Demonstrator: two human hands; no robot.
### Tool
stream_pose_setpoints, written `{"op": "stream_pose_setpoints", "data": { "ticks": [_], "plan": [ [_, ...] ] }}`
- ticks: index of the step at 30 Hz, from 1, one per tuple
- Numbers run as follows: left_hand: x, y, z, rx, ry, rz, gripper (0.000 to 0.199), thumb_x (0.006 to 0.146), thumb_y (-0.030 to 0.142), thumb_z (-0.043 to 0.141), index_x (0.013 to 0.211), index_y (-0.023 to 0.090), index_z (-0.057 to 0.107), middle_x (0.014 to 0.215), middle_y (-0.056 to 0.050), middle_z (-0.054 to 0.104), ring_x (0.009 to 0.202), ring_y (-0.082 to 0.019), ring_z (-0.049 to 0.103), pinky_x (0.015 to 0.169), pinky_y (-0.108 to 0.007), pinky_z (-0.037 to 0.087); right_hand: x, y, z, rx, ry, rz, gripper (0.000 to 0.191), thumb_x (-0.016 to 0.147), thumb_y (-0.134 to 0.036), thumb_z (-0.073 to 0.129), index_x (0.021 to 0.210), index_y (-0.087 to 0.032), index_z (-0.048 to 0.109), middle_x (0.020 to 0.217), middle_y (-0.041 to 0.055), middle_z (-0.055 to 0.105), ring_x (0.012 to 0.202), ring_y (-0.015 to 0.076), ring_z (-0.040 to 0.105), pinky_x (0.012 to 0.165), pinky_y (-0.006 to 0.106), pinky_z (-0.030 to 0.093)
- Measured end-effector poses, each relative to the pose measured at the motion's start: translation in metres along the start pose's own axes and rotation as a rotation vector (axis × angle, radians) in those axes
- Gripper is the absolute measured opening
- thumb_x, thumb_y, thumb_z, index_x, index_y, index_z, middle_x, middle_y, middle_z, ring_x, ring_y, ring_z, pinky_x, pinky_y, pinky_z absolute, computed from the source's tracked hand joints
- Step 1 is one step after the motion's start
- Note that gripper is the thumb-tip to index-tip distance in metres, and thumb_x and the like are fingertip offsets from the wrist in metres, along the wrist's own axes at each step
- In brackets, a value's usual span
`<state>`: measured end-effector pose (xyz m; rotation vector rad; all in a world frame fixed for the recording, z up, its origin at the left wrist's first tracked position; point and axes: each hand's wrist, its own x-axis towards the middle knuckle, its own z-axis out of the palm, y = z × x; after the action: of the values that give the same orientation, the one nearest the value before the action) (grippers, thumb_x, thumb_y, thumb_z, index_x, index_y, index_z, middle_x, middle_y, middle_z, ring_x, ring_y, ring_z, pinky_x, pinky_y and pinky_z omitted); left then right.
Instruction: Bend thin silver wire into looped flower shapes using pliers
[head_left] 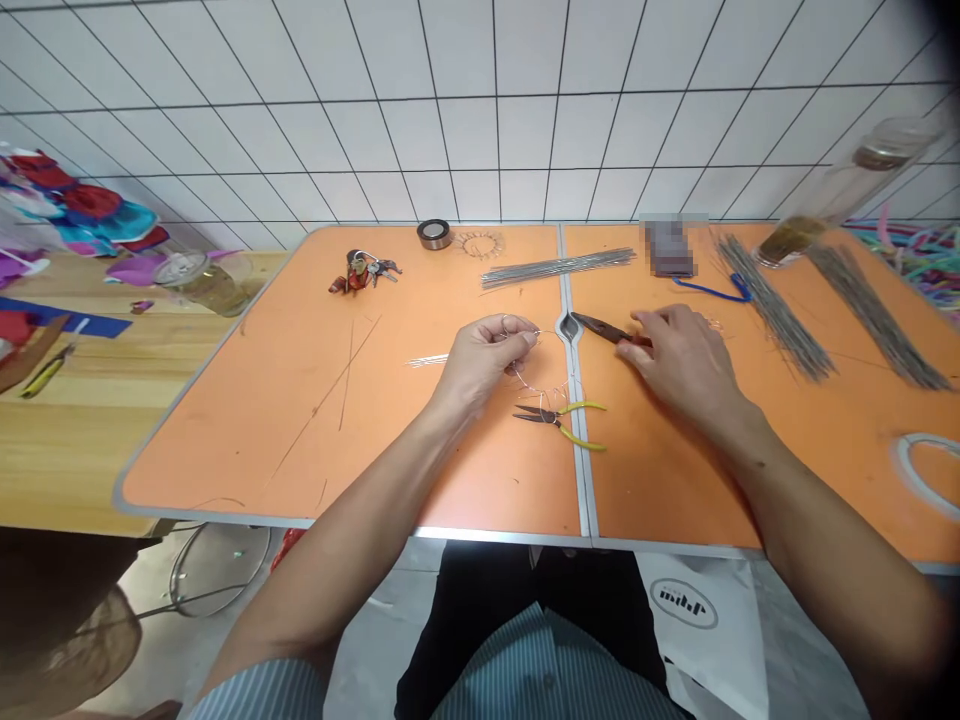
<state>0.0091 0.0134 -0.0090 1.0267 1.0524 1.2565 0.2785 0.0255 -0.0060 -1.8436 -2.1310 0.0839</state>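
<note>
My left hand (480, 368) pinches a thin wire ring (541, 389) with small twisted loops along it, its lower curve hanging over the orange table. In my right hand (688, 355) are dark needle-nose pliers (600, 328), pointing left toward the table's centre seam; the fingers cover their handles. The jaws are apart from the ring. Just below the ring lies a second pair of pliers with yellow handles (583, 406), jaws to the left. A few short straight wires (426, 360) stick out on the table left of my left hand.
Behind my hands lie a wire bundle (556, 268), a tape roll (433, 234), another looped wire ring (480, 244) and keys (365, 272). On the right are more wire bundles (776, 310) and a tilted-looking glass jar (840, 190). A tiled wall (465, 130) borders the table's far edge.
</note>
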Motion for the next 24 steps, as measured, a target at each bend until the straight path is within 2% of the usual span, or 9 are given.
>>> {"op": "stream_pose_setpoints", "data": {
  "ticks": [1, 2, 4, 5, 9, 14, 19, 24],
  "plan": [
    [-0.001, -0.001, 0.002, 0.013, -0.002, -0.001, 0.020, 0.068, 0.031, 0.089, 0.076, 0.018, 0.077, 0.059, 0.001, 0.063, 0.054, -0.009, 0.050, 0.054, -0.024, 0.039, -0.003, -0.008, -0.001, 0.148, 0.075, -0.033, 0.033, 0.105, -0.039, 0.061, 0.124, -0.018, 0.078, 0.129, 0.0209, 0.073, 0.119, 0.0387, 0.067, 0.090, 0.047, 0.049],
    [-0.001, -0.002, 0.003, 0.026, -0.009, 0.001, 0.019, 0.069, 0.031, 0.087, 0.076, 0.017, 0.077, 0.059, 0.001, 0.063, 0.054, -0.010, 0.051, 0.055, -0.024, 0.040, -0.005, -0.018, -0.001, 0.318, 0.089, -0.060, 0.031, 0.106, -0.038, 0.060, 0.122, -0.020, 0.079, 0.124, 0.0167, 0.077, 0.112, 0.0339, 0.071, 0.091, 0.045, 0.052],
    [-0.003, -0.004, 0.006, 0.049, -0.027, 0.004, 0.017, 0.070, 0.031, 0.085, 0.076, 0.017, 0.076, 0.059, 0.001, 0.062, 0.055, -0.010, 0.051, 0.056, -0.024, 0.041, -0.011, -0.037, 0.003, 0.616, 0.046, -0.112, 0.027, 0.106, -0.038, 0.061, 0.116, -0.022, 0.080, 0.113, 0.0104, 0.082, 0.101, 0.0279, 0.074, 0.086, 0.040, 0.054],
    [-0.004, -0.005, 0.008, 0.056, -0.038, 0.001, 0.016, 0.070, 0.030, 0.084, 0.076, 0.017, 0.076, 0.060, 0.002, 0.062, 0.056, -0.010, 0.051, 0.057, -0.025, 0.042, -0.014, -0.045, 0.005, 0.678, 0.025, -0.129, 0.024, 0.104, -0.037, 0.065, 0.113, -0.022, 0.080, 0.107, 0.0087, 0.082, 0.097, 0.0265, 0.074, 0.082, 0.038, 0.054],
    [-0.006, -0.009, 0.013, 0.079, -0.086, -0.017, 0.013, 0.069, 0.026, 0.081, 0.075, 0.017, 0.075, 0.061, 0.002, 0.063, 0.056, -0.010, 0.053, 0.058, -0.026, 0.042, -0.020, -0.061, 0.012, 0.710, -0.020, -0.151, 0.016, 0.100, -0.031, 0.065, 0.095, -0.020, 0.076, 0.086, 0.0042, 0.077, 0.075, 0.0201, 0.065, 0.066, 0.034, 0.043],
    [-0.004, -0.018, 0.015, 0.122, -0.102, 0.031, 0.009, 0.071, 0.023, 0.080, 0.074, 0.017, 0.073, 0.062, 0.002, 0.064, 0.055, -0.010, 0.051, 0.057, -0.026, 0.042, -0.021, -0.062, 0.010, 0.677, -0.027, -0.144, 0.014, 0.096, -0.025, 0.064, 0.086, -0.020, 0.071, 0.068, -0.0003, 0.062, 0.065, 0.0167, 0.052, 0.063, 0.034, 0.034],
    [-0.001, -0.022, 0.014, 0.144, -0.126, 0.018, 0.011, 0.072, 0.024, 0.080, 0.076, 0.017, 0.073, 0.062, 0.002, 0.064, 0.055, -0.009, 0.052, 0.057, -0.026, 0.043, -0.020, -0.062, 0.009, 0.661, -0.023, -0.130, 0.014, 0.095, -0.025, 0.063, 0.084, -0.019, 0.070, 0.067, -0.0006, 0.060, 0.063, 0.0157, 0.048, 0.063, 0.034, 0.033],
    [-0.001, -0.023, 0.014, 0.161, -0.138, 0.019, 0.009, 0.071, 0.022, 0.077, 0.077, 0.017, 0.073, 0.065, 0.002, 0.065, 0.056, -0.009, 0.054, 0.056, -0.025, 0.044, -0.021, -0.061, 0.010, 0.677, -0.038, -0.113, 0.013, 0.094, -0.024, 0.063, 0.082, -0.019, 0.068, 0.068, -0.0005, 0.060, 0.064, 0.0159, 0.050, 0.062, 0.034, 0.034]
  ]
}}
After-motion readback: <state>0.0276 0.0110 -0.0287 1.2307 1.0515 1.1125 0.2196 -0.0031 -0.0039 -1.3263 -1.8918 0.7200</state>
